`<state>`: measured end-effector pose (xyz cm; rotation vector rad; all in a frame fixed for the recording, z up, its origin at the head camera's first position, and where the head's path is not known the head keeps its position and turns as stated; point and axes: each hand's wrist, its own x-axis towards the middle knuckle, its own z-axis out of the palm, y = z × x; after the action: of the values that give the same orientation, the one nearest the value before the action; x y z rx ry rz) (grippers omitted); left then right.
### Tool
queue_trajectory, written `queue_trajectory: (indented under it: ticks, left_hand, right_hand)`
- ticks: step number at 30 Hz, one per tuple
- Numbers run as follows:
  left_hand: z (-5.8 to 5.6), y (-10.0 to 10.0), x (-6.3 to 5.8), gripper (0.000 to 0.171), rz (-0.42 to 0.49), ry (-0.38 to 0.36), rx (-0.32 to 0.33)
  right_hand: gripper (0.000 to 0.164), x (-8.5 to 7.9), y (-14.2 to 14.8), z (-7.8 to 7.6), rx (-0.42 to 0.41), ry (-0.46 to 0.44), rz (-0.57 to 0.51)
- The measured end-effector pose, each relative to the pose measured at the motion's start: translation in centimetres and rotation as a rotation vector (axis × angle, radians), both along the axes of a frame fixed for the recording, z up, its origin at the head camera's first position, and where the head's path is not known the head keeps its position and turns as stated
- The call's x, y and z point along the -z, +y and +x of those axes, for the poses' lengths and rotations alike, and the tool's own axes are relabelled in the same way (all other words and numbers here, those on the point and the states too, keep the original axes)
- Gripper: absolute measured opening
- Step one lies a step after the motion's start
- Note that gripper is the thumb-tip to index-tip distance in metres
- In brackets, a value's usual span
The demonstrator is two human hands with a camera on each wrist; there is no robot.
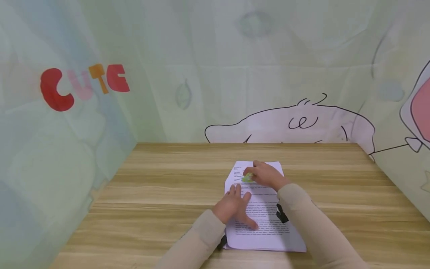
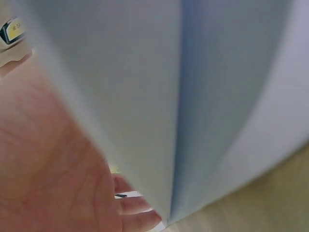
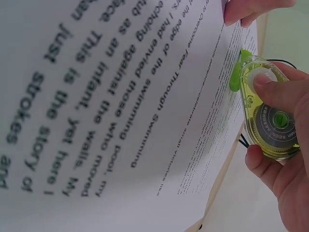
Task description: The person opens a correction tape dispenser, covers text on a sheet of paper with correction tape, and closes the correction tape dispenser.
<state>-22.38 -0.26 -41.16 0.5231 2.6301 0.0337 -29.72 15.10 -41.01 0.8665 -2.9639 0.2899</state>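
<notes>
A stack of printed paper [image 1: 265, 241] lies on the wooden table. Spread across its left side, my left hand [image 1: 236, 207] presses the top sheet with straight fingers. Near the top of the page, my right hand [image 1: 267, 174] grips a green, clear-cased correction tape [image 1: 248, 178]. In the right wrist view, the thumb lies on one side of the correction tape [image 3: 270, 111] and its green tip [image 3: 235, 75] is right at the lines of text. The left wrist view has the left palm [image 2: 53, 159] beside blurred, raised paper edges [image 2: 140, 96].
The wood-grain table [image 1: 168, 179] extends to both sides of the paper and behind it. A printed cloth backdrop [image 1: 188, 74] with cartoon drawings and coloured letters hangs along the table's back and sides. Black straps [image 1: 281, 213] show under the sleeves.
</notes>
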Motion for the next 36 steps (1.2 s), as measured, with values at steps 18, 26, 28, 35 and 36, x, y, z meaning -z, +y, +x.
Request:
queue_trajectory:
  ticks: [18,26,28,35,36]
  left_hand:
    - [0.00,-0.01,0.19,0.109,0.006,0.008,0.001]
    - [-0.04,-0.11,0.17,0.109,0.012,0.008,-0.001]
    - [-0.05,-0.10,0.16,0.109,0.017,0.011,0.002]
    - [-0.11,-0.09,0.23,0.109,0.021,0.006,-0.002]
    - [-0.12,-0.08,0.24,0.109,0.018,0.006,0.000]
  right_hand:
    - [0.024,-0.21,-0.42,-0.03,0.013,0.004,0.088]
    - [0.025,-0.92,-0.98,-0.07,0.010,-0.004,0.184]
    - [0.025,-0.90,-0.95,-0.13,0.009,0.004,0.186]
    - [0.026,-0.31,-0.65,-0.43,0.015,0.012,0.183]
    - [0.026,-0.28,-0.63,-0.41,0.016,0.014,0.185]
